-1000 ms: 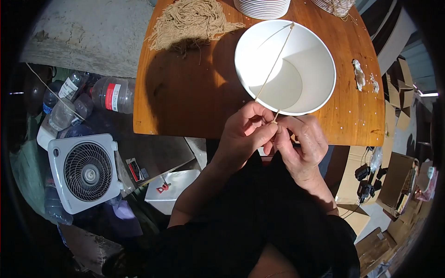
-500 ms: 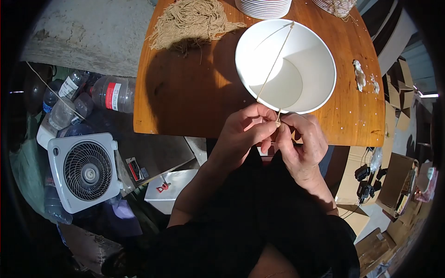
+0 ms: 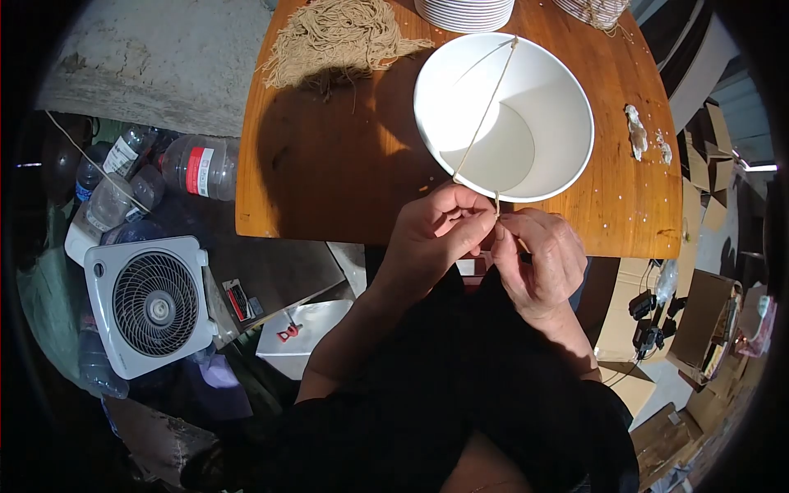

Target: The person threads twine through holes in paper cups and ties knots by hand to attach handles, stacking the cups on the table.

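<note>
A white paper bucket (image 3: 563, 131) sits at the near edge of the table, its open mouth facing up toward me. A thin tan string (image 3: 486, 112) runs across the mouth from the far rim to the near rim, and a short end comes through by the near rim. My left hand (image 3: 431, 238) is closed just below that rim, thumb and fingers pinching the short end. Close against it, my right hand (image 3: 544, 256) pinches at the same bit of string. The fingertips partly hide the string there.
On the wooden table (image 3: 329, 181) lie a heap of tan strings (image 3: 333, 41), a stack of white buckets (image 3: 466, 15) and white scraps (image 3: 636, 133). A fan (image 3: 156, 306) and plastic bottles (image 3: 201, 167) stand at left, cardboard boxes (image 3: 625, 316) at right.
My right hand has turned slightly, its fingers curling more to the right. The string end between the hands has shifted a little. The bucket stays nearly in place.
</note>
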Demonstrator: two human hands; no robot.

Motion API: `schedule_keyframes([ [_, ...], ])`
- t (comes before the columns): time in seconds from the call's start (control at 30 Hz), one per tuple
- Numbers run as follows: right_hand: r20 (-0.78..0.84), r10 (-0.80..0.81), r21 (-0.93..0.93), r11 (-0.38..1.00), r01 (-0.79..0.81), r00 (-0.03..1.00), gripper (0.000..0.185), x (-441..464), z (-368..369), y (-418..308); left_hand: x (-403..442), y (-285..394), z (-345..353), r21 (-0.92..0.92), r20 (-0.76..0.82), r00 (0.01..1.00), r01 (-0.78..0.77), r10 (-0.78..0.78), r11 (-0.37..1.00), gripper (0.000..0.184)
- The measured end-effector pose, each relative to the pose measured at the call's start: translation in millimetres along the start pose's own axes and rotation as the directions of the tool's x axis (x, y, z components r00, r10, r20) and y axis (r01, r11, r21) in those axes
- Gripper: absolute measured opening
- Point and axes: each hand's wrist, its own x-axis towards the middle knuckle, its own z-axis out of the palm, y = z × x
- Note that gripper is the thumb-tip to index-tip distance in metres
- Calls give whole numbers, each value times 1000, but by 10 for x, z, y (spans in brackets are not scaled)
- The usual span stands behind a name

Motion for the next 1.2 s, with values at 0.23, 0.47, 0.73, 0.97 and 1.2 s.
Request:
schedule_keyframes([
  [0.23, 72, 178, 150, 971, -187, 981, 19, 19, -40, -28, -4, -56, 20, -4, -15, 999, -43, 43, 999, 9],
  [0.47, 186, 365, 385, 827, -409, 912, 14, -16, -98, -76, 5, -91, -20, -6, 21, 999, -47, 47, 999, 11],
  [0.73, 118, 227, 248, 936, -250, 967, 19, -1, -43, -17, 2, -100, -23, 41, 53, 994, -93, 91, 995, 12],
  [0.97, 21, 81, 15, 997, -81, 997, 20, 22, -2, 27, -11, -95, 9, 148, 53, 976, -218, 212, 965, 6],
  [1.2, 75, 178, 73, 980, -183, 981, 17, 78, -59, 3, 62, -221, -38, 408, 111, 874, -474, 473, 780, 7],
])
